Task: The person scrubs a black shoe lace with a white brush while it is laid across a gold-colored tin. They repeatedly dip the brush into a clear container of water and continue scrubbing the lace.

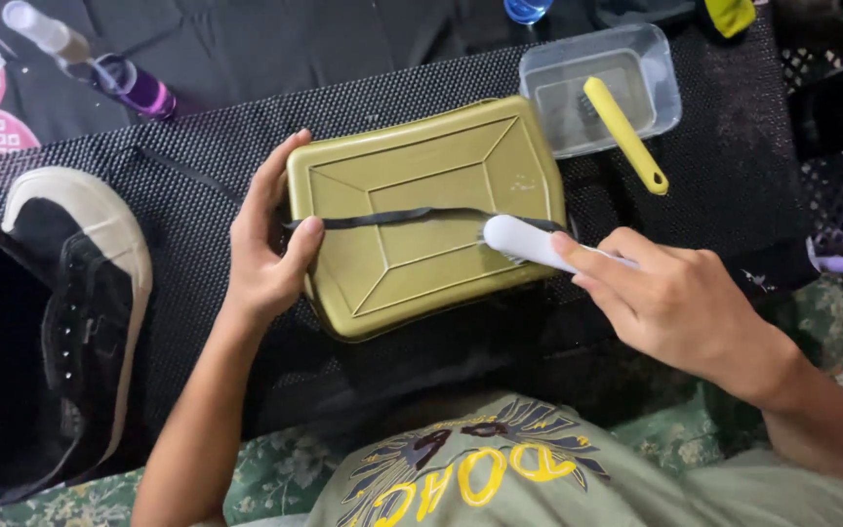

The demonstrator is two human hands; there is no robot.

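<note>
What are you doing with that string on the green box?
A person's left hand pins a black shoelace flat across an upturned olive-green box. The right hand holds a white brush with its head on the lace. A black shoe with a white toe lies to the left without its lace. Behind the box, a clear tub holds a yellow-handled brush.

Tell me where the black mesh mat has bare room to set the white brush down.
Bare black mesh mat lies right of the olive-green plastic lid, below the clear plastic tub holding a yellow-handled brush. Another patch lies between the lid and the black-and-white sneaker. The lid itself is crowded: left hand pins a black shoelace, right hand holds the white brush.
</note>
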